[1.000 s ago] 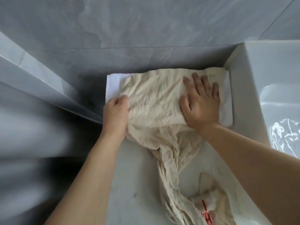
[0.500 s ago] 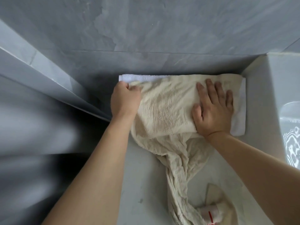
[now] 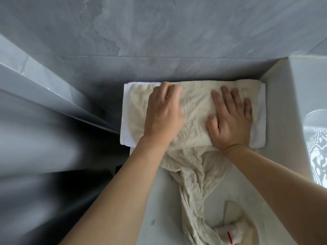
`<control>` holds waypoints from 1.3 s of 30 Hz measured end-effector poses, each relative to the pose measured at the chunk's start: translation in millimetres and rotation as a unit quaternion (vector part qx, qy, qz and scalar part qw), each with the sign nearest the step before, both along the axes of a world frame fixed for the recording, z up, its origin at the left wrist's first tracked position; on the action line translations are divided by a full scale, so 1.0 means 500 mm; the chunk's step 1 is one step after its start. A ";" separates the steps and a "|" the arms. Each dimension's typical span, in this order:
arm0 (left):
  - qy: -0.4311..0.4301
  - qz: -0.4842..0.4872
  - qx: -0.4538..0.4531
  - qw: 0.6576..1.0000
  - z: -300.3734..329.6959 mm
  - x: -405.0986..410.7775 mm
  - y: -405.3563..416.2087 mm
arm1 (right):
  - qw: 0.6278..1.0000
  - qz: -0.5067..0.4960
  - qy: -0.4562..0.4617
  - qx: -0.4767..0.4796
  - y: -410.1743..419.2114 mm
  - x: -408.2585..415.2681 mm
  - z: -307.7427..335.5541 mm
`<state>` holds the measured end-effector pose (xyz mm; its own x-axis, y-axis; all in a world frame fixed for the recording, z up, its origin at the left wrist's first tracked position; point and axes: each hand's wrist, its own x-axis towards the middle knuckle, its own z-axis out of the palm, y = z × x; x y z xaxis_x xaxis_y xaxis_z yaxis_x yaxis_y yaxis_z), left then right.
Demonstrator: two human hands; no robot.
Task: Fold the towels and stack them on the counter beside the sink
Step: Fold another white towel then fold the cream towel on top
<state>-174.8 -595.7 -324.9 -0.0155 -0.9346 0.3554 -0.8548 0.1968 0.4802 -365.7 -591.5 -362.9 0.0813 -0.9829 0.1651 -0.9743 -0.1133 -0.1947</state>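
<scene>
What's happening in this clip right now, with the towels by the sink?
A person is folding a beige towel on top of an already folded white towel on the counter beside the sink. The right hand presses flat on the folded part, and the left hand rests on it nearer the left end. The rest of the beige towel trails unfolded toward the person, so the fold is not finished.

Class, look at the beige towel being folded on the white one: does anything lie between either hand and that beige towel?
Nothing visible does. The left hand and right hand both rest directly on the beige towel.
</scene>
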 end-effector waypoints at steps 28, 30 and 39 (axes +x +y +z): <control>-0.138 -0.018 0.013 0.990 -0.083 -0.034 -0.011 | 0.891 -0.259 -0.363 0.084 0.118 -0.020 0.088; -0.134 -0.019 0.009 0.991 -0.084 -0.034 -0.011 | 0.858 -0.287 -0.411 0.116 0.104 -0.026 0.100; -0.128 -0.013 0.011 0.992 -0.083 -0.034 -0.008 | 0.839 -0.276 -0.393 0.257 0.096 -0.032 0.124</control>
<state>-191.7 -599.8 -366.5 -0.1269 -0.9403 0.3157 -0.9438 0.2124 0.2533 -381.9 -543.3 -301.0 -0.3441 -0.7932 -0.5024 -0.3994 0.6079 -0.6862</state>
